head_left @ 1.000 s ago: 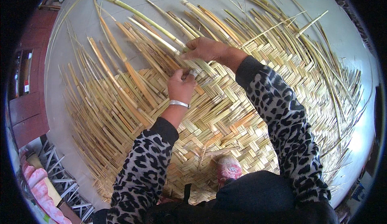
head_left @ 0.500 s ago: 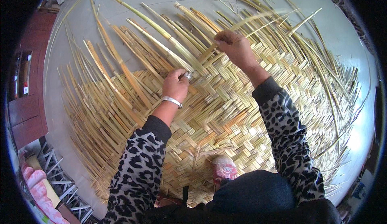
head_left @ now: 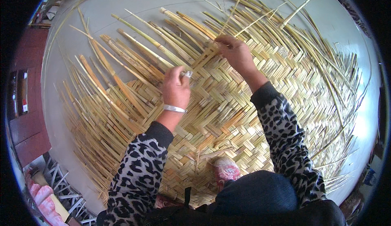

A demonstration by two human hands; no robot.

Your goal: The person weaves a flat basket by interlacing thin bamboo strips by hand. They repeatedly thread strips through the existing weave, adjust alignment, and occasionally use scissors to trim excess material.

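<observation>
A large mat (head_left: 228,116) woven of pale yellow reed strips lies on a grey floor, with loose strip ends fanning out at its far and left edges. My left hand (head_left: 176,88) rests on the weave near the loose strips, fingers curled around a small shiny object (head_left: 187,74). A silver bangle sits on that wrist. My right hand (head_left: 234,51) is further away, pinching a thin strip (head_left: 233,9) that rises up and away from the mat. Both sleeves are leopard-patterned.
The grey floor (head_left: 163,2) surrounds the mat. A dark red wooden piece of furniture (head_left: 24,116) stands at the left. A metal rack (head_left: 61,181) and pink cloth (head_left: 38,197) lie at lower left. My pink patterned shoe (head_left: 225,170) rests on the mat's near part.
My right hand has moved from beside the left hand to the far right and lifted a thin strip. The left hand has stayed on the weave, shifting slightly.
</observation>
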